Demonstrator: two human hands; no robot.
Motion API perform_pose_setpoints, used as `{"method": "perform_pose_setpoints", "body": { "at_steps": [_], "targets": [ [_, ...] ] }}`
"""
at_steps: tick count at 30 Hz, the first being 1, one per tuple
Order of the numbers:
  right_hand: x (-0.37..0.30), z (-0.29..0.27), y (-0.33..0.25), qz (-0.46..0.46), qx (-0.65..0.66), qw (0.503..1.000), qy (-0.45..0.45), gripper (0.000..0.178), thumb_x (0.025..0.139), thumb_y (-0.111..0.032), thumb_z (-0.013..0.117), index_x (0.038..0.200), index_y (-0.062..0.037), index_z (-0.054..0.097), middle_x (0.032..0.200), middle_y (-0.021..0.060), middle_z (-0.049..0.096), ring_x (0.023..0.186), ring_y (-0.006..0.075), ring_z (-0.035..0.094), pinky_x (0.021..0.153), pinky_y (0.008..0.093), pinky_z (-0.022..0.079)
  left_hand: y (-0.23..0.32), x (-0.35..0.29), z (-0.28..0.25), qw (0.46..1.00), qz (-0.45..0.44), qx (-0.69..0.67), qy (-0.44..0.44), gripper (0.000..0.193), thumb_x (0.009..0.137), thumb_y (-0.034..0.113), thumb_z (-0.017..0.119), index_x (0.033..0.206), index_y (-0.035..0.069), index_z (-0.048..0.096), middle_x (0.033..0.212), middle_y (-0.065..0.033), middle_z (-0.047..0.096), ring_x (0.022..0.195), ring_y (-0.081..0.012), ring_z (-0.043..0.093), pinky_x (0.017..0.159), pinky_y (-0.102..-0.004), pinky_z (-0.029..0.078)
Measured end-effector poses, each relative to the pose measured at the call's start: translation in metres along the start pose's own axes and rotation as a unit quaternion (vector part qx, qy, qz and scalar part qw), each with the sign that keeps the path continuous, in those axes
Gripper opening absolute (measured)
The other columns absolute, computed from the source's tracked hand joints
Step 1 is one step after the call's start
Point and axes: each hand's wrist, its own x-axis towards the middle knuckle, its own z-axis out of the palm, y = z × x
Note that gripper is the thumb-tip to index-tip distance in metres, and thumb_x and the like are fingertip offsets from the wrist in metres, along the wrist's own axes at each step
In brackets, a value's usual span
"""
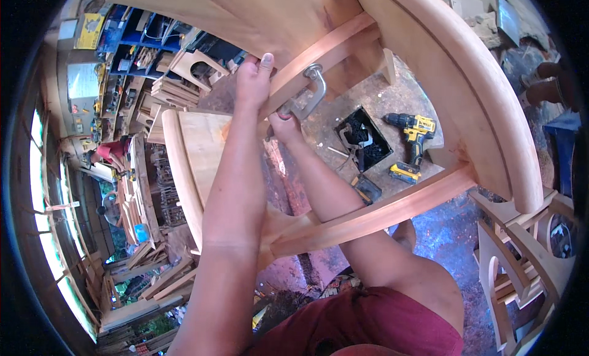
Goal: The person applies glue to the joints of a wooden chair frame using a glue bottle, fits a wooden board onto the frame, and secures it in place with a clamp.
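Observation:
A large wooden furniture frame (451,80) with curved side panels and crosspieces fills the upper view. On its upper crosspiece (343,40) sits a metal C-clamp (317,91), its bent arm over the wood. My left hand (253,80) is closed at the left end of this crosspiece, thumb up along the wood, fingers mostly hidden behind it. Reaching through the frame, over the lower crosspiece (374,212), my right hand (286,128) closes around the lower end of the clamp, just below my left hand. Its fingers are partly hidden.
Beyond the frame, a yellow and black cordless drill (415,138) lies beside a black box (366,138) of dark screws, with another clamp (359,141) on it. Curved wooden parts (521,252) stand at right. Two people (113,152) work at a bench far left.

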Motion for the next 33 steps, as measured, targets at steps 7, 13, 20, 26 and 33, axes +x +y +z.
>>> {"method": "perform_pose_setpoints", "body": {
  "at_steps": [7, 13, 20, 26, 33],
  "targets": [
    [0.015, -0.005, 0.022, -0.259, -0.09, 0.956, 0.102, 0.019, 0.081, -0.023, 0.055, 0.089, -0.0068, 0.062, 0.084, 0.0103, 0.064, 0.08, 0.0248, 0.063, 0.069, 0.0374, 0.048, 0.004, 0.004, 0.01, 1.0, -0.001, 0.014, -0.011, 0.032, 0.092, 0.026, 0.054, 0.11, 0.0, 0.053, 0.09, -0.0055, 0.061, 0.076, -0.0093, 0.054, 0.068, -0.0249, 0.045],
    [0.019, -0.009, 0.017, -0.264, -0.074, 0.958, 0.079, 0.027, 0.078, -0.013, 0.059, 0.103, -0.0033, 0.058, 0.102, 0.0135, 0.061, 0.098, 0.0279, 0.057, 0.086, 0.0372, 0.043, 0.006, 0.003, 0.011, 0.999, -0.007, -0.026, -0.025, 0.032, 0.093, 0.023, 0.052, 0.114, -0.001, 0.05, 0.098, -0.0067, 0.061, 0.082, -0.0106, 0.056, 0.071, -0.0253, 0.046],
    [0.012, -0.015, 0.007, -0.245, -0.051, 0.967, 0.052, 0.029, 0.076, -0.008, 0.058, 0.105, -0.0034, 0.056, 0.102, 0.0135, 0.06, 0.097, 0.028, 0.057, 0.085, 0.0379, 0.043, 0.009, 0.0, 0.005, 0.999, -0.006, 0.021, -0.026, 0.034, 0.093, 0.024, 0.052, 0.115, -0.001, 0.05, 0.099, -0.007, 0.061, 0.082, -0.0108, 0.056, 0.071, -0.025, 0.046],
    [0.013, -0.031, 0.0, -0.244, -0.075, 0.967, 0.006, 0.022, 0.08, -0.018, 0.055, 0.094, -0.0018, 0.058, 0.087, 0.0135, 0.062, 0.083, 0.0261, 0.061, 0.073, 0.0385, 0.046, 0.005, 0.0, 0.007, 1.0, 0.0, -0.007, -0.016, 0.036, 0.092, 0.026, 0.052, 0.114, -0.002, 0.05, 0.099, -0.0074, 0.061, 0.085, -0.0124, 0.056, 0.075, -0.0265, 0.045],
    [0.025, -0.052, 0.005, -0.204, -0.095, 0.974, -0.019, 0.035, 0.073, -0.005, 0.055, 0.107, -0.0004, 0.05, 0.088, 0.0081, 0.058, 0.08, 0.0207, 0.057, 0.074, 0.0334, 0.046, 0.009, 0.002, 0.009, 0.999, 0.0, 0.044, -0.009, 0.048, 0.091, 0.041, 0.051, 0.1, -0.006, 0.057, 0.091, -0.0121, 0.063, 0.084, -0.0169, 0.056, 0.077, -0.0313, 0.044]
  ]
}}
